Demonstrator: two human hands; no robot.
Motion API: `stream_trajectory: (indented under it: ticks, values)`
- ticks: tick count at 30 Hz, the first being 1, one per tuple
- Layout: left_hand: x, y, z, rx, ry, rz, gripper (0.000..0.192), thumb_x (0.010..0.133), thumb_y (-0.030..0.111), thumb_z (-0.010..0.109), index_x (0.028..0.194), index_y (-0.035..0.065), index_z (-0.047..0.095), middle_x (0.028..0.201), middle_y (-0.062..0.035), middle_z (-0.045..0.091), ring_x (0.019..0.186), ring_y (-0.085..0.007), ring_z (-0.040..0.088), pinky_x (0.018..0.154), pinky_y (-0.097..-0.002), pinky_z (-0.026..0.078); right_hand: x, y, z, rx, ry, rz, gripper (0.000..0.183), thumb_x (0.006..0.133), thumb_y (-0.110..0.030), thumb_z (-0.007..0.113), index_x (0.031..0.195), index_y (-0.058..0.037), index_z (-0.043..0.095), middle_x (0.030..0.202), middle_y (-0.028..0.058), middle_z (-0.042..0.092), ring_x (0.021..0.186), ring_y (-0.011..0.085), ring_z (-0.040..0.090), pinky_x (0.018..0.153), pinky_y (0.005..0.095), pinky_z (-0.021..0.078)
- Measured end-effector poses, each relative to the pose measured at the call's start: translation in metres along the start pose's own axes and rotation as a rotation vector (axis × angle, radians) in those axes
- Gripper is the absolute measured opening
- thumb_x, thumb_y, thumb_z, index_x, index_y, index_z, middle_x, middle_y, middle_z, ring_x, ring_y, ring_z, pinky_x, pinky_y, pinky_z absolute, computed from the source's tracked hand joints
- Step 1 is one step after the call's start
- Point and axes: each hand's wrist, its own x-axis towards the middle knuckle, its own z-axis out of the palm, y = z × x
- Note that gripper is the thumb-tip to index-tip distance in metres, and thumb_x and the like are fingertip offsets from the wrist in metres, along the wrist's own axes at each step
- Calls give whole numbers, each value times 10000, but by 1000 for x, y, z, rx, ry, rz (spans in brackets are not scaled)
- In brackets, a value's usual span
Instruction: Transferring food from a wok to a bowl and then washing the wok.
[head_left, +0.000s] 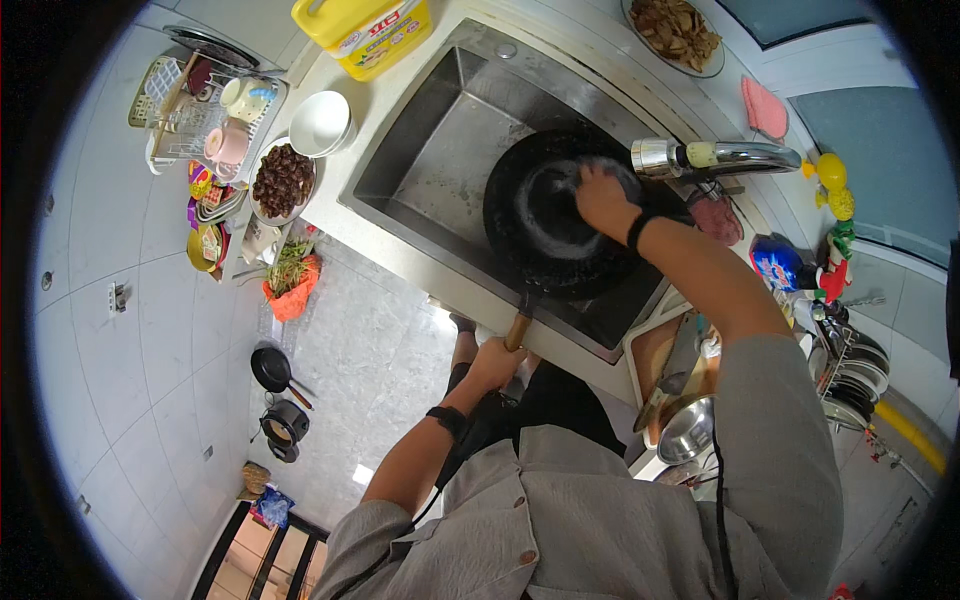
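Note:
A dark wok (555, 255) rests tilted in a stainless steel sink (442, 161), its handle reaching over the front rim. My left hand (495, 363) grips the wooden wok handle (517, 331) just in front of the counter edge. Inside the wok, toward the tap side, my right hand (606, 201) presses its bent fingers against the wall. A greyish patch shows by those fingers; whether it is a scrubber or wet sheen is unclear. Pale circular streaks mark the wok's inner surface. The chrome faucet (712, 157) points over the sink just beyond my right hand.
Left on the counter stand white bowls (321, 124), a plate of dark brown food pieces (283, 181) and a yellow detergent jug (367, 34). Behind the sink sits a glass dish of brown peelings (675, 37). At right are a blue spray bottle (780, 264) and a metal bowl (688, 429).

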Motion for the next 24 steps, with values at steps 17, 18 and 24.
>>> stream_trajectory:
  ticks: [17, 18, 24]
  values:
    - [-3, 5, 1, -55, 22, 23, 304, 832, 216, 641, 691, -50, 599, 527, -117, 584, 442, -238, 587, 415, -357, 442, -2, -24, -11, 237, -181, -8, 363, 814, -147, 612, 1142, 1, 663, 1359, 213, 506, 1246, 384, 483, 1039, 462, 421]
    - [1, 3, 4, 19, 23, 38, 343, 833, 253, 640, 748, -78, 616, 562, -162, 605, 477, -267, 621, 457, -372, 474, 5, -31, -7, 240, -182, -2, 363, 814, -147, 612, 1142, 1, 663, 1359, 213, 506, 1246, 384, 483, 1039, 462, 421]
    - [3, -20, 2, 80, 92, 97, 401, 838, 313, 639, 830, -87, 644, 597, -213, 629, 545, -316, 666, 533, -397, 516, -8, -75, -21, 511, -452, -239, 343, 830, -148, 564, 1099, 46, 650, 1358, 240, 466, 1230, 394, 489, 1061, 437, 414]
